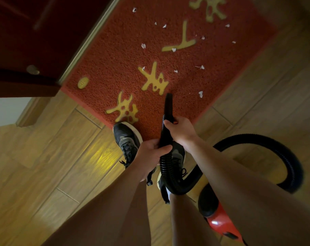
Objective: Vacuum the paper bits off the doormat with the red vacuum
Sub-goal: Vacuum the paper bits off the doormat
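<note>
A red doormat (pixel 125 50) with yellow characters lies on the wooden floor by a dark door. Several white paper bits (pixel 200 94) are scattered over its middle and far part. My right hand (pixel 181 131) grips the black nozzle (pixel 168 107) of the vacuum, whose tip points down at the mat's near part. My left hand (pixel 150 156) grips the ribbed black hose (pixel 165 164) just behind the nozzle. The hose loops round on the right to the red vacuum body (pixel 219 222) at the lower right.
My two dark sneakers stand at the mat's near edge, the left one (pixel 126 137) partly on the mat, the other (pixel 177 157) under the hose. A dark door (pixel 31 32) with a metal threshold strip (pixel 90 38) borders the mat on the left. Wooden floor (pixel 53 166) surrounds it.
</note>
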Available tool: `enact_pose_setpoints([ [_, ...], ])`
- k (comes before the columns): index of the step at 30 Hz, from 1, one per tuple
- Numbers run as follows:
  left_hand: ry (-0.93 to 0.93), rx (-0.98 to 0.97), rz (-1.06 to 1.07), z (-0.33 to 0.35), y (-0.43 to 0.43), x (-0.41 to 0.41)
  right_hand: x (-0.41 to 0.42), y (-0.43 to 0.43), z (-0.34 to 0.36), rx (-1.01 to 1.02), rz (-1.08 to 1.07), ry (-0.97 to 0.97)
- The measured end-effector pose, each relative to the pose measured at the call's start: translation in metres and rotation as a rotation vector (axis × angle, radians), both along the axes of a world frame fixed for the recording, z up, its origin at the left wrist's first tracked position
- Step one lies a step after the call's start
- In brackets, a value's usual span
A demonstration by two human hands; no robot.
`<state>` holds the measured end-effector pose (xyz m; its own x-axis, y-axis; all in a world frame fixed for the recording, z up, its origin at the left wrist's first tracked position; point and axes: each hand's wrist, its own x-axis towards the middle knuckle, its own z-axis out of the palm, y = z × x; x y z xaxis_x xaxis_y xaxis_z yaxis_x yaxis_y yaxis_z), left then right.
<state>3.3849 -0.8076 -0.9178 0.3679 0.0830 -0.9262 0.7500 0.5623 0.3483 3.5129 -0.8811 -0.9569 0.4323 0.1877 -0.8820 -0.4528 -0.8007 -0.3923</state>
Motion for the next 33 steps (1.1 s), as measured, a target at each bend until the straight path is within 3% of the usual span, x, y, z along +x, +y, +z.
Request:
enact_pose_setpoints([
  [21, 0.007, -0.034, -0.179, 0.005, -0.027, 0.043, 0.023, -0.053, -0.008, -0.012, -0.116, -0.020],
  [33, 0.021, -0.019, -0.198, 0.009, -0.027, 0.045, 0.024, -0.053, -0.007, -0.009, -0.076, -0.018],
])
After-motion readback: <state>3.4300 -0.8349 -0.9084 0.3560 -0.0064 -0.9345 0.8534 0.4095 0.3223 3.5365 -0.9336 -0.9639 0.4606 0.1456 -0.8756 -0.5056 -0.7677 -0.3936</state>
